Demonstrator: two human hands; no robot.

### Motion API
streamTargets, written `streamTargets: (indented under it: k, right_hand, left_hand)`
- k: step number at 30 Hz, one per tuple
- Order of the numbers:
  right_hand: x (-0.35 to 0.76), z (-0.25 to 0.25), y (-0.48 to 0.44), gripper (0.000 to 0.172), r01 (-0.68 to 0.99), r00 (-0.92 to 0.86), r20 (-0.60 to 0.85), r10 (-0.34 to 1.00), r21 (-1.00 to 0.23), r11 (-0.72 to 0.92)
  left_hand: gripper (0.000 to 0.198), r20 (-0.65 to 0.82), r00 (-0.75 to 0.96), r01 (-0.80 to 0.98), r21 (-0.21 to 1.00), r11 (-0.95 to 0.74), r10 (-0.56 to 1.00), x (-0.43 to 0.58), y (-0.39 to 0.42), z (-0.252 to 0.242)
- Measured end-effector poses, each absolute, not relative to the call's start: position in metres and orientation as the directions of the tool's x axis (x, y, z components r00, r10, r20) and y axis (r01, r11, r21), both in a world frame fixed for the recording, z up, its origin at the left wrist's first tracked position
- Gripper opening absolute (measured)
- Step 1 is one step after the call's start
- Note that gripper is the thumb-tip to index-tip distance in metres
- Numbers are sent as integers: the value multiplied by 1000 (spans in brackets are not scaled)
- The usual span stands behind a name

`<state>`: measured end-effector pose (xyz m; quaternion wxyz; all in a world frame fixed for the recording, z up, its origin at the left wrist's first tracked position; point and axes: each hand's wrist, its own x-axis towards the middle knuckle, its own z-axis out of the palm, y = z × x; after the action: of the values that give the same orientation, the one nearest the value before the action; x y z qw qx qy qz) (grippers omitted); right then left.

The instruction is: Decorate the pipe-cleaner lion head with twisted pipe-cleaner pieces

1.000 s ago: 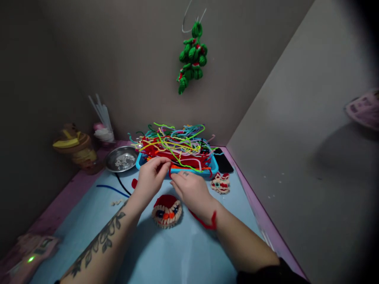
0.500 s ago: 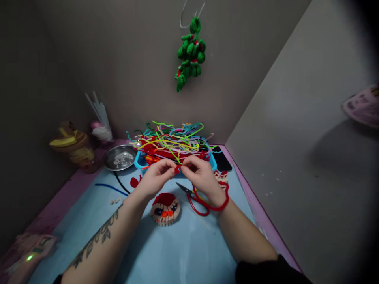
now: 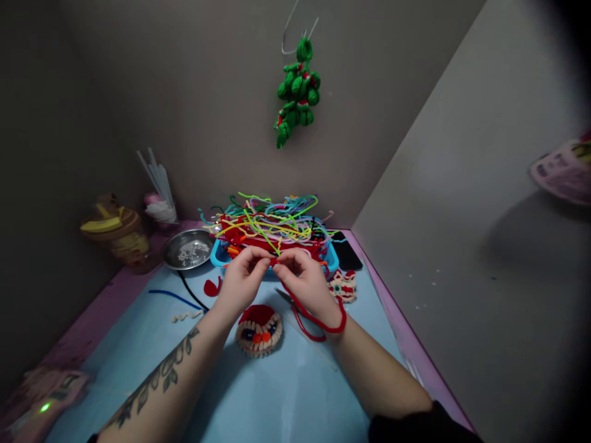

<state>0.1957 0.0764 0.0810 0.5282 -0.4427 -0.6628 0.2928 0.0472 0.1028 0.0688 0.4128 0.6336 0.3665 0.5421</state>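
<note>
My left hand (image 3: 247,277) and my right hand (image 3: 307,280) meet fingertip to fingertip, both pinching a red pipe cleaner (image 3: 342,317). Its pinched end is mostly hidden by my fingers, and its long tail curves down over my right wrist. Below my hands lies a round face-like piece (image 3: 258,331) made of red, cream, blue and orange pipe cleaner. Red-handled scissors (image 3: 307,332) rest under my right hand, partly covered by it. A small red piece (image 3: 212,287) sits beside my left hand. To the right is a flat cream and red piece (image 3: 344,287).
Behind my hands stands a blue basket (image 3: 217,253) heaped with coloured pipe cleaners (image 3: 277,215). A metal bowl (image 3: 188,249) with small bits is on its left, a black phone (image 3: 347,251) on its right. Blue and black stems (image 3: 173,298) lie at left. A green ornament (image 3: 298,89) hangs above.
My hands have come slightly closer together, still pinching the red pipe cleaner. Its tail has shifted left on my right wrist, uncovering more of the cream and red piece.
</note>
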Motion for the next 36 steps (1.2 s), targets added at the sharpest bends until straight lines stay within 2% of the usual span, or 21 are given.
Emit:
streamTargets:
  k: [4, 9, 13, 17, 20, 22, 25, 28, 31, 36]
  right_hand:
    - [197, 79, 77, 8, 248, 5, 484, 875, -848, 468]
    - [198, 80, 77, 9, 257, -20, 545, 838, -807, 531]
    - [199, 82, 76, 9, 269, 0, 607, 795, -765, 585]
    - [201, 82, 76, 10, 339, 2, 610, 792, -746, 573]
    - [201, 82, 76, 10, 389, -2, 611, 792, -729, 564]
    - [201, 82, 76, 10, 403, -8, 610, 793, -723, 561]
    - [201, 83, 76, 9, 401, -16, 589, 808, -737, 545]
    - [200, 83, 77, 10, 385, -20, 557, 830, -762, 521]
    - [200, 82, 77, 9, 378, -19, 586, 810, -746, 549]
    - [202, 75, 77, 13, 413, -22, 712, 701, -633, 655]
  left_hand:
    - [8, 400, 111, 62, 911, -408, 910, 48, 100, 72]
    - [18, 249, 23, -100, 964, -245, 968, 49, 98, 75]
    - [22, 205, 35, -202, 960, -194, 978, 49, 100, 76]
    - [27, 171, 109, -242, 960, -141, 979, 48, 100, 76]
    - [28, 196, 142, -156, 972, -174, 970, 45, 99, 79]
    - [26, 272, 148, -2, 962, -275, 951, 42, 98, 82]
    - [19, 489, 200, 249, 813, -527, 849, 37, 96, 87]
    - [15, 633, 296, 337, 632, -698, 716, 34, 95, 90]
    - [15, 660, 320, 376, 570, -731, 680, 33, 94, 91]
    - [13, 608, 281, 403, 627, -667, 742, 35, 93, 91]
